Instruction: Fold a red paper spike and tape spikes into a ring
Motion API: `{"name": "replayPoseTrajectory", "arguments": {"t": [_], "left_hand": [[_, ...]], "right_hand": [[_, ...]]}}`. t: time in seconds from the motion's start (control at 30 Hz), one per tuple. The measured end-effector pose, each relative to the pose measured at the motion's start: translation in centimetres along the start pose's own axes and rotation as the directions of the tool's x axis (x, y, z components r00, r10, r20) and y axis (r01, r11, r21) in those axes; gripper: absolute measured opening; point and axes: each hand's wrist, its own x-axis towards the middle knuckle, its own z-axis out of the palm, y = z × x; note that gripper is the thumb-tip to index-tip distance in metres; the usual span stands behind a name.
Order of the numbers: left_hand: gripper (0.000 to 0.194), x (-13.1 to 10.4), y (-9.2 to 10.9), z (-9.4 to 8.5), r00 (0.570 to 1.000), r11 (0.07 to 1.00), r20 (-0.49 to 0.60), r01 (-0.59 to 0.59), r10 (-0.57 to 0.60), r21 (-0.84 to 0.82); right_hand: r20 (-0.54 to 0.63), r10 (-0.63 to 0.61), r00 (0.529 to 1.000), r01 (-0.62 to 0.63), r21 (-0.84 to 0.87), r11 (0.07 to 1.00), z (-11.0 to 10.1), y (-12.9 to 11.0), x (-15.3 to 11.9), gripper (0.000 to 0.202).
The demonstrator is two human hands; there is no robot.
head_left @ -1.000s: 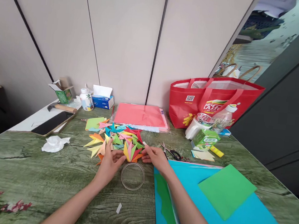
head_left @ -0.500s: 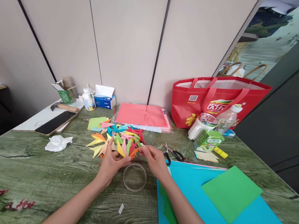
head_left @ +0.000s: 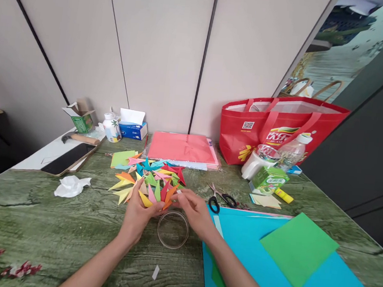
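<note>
My left hand (head_left: 137,213) is closed around a folded paper fan (head_left: 157,194) with yellow, pink, green, red and orange points. Close to its orange point, my right hand (head_left: 195,214) pinches a small pale piece, possibly tape, at the fingertips. Behind and left of the fan lies a heap of folded paper pieces (head_left: 156,167) in many colours. Just below my hands a clear tape roll (head_left: 171,247) lies flat on the table. Nearer to me is a small white paper scrap (head_left: 156,272). My left fingers partly hide the fan.
Black-handled scissors (head_left: 221,198) lie right of my hands, beside blue sheets (head_left: 248,256) topped by a green square (head_left: 298,250). A red bag (head_left: 236,139), plastic bottle (head_left: 292,152) and green box (head_left: 268,180) stand behind. Left are a phone (head_left: 67,159), hammer (head_left: 83,138) and crumpled tissue (head_left: 72,186).
The fan has tilted slightly and come a little nearer in my left hand. My right fingers have shifted slightly down, and a pale piece now shows at their tips.
</note>
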Motion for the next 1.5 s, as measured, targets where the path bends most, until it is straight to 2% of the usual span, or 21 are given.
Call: {"name": "replayPoseTrajectory", "arguments": {"t": [0.1,0.23,0.37,0.6,0.73,0.8,0.93,1.0,1.17,1.5], "left_hand": [[0.097,-0.1,0.1,-0.1,1.0,1.0,0.015,0.019,-0.019,0.021],[0.097,-0.2,0.2,-0.1,0.999,0.998,0.036,-0.006,0.004,0.055],[0.101,-0.3,0.4,0.0,0.999,0.999,0.037,0.031,-0.032,0.042],[0.1,-0.4,0.7,0.1,0.994,0.993,-0.026,0.104,-0.103,0.049],[0.097,-0.3,0.6,0.0,0.994,0.992,-0.001,0.106,-0.106,0.066],[0.096,-0.3,0.6,-0.1,0.993,0.992,0.009,0.116,-0.116,0.052],[0.1,-0.3,0.6,0.0,0.988,0.988,0.034,0.15,-0.152,0.043],[0.101,-0.3,0.7,0.0,0.986,0.986,0.04,0.158,-0.16,0.048],[0.104,-0.4,1.0,-0.1,0.982,0.982,0.049,0.178,-0.181,0.068],[0.102,-0.6,1.9,-0.3,0.952,0.961,0.139,0.261,-0.272,0.09]], "right_hand": [[0.091,0.038,0.995,-0.043,0.046,0.998,0.2,-0.2,-0.2,0.04],[0.067,0.046,0.997,-0.048,0.021,0.999,0.3,-0.4,-0.2,0.043],[0.075,0.095,0.993,-0.102,0.094,0.99,0.5,0.0,-0.2,0.043],[0.103,0.134,0.986,-0.152,0.184,0.971,1.2,0.2,-0.4,0.043],[0.121,0.166,0.979,-0.194,0.276,0.941,1.2,-0.2,-0.3,0.046],[0.083,0.18,0.98,-0.197,0.297,0.934,1.0,-0.4,-0.1,0.042],[-0.08,0.164,0.983,-0.145,0.2,0.969,0.0,-0.6,0.1,0.031],[-0.111,0.146,0.983,-0.125,0.178,0.976,-0.6,-0.7,0.2,0.029],[-0.046,0.087,0.995,-0.076,0.204,0.976,-1.3,-0.9,0.3,0.024],[0.001,-0.048,0.999,0.048,-0.022,0.999,-1.4,-1.1,-0.3,0.012]]}}
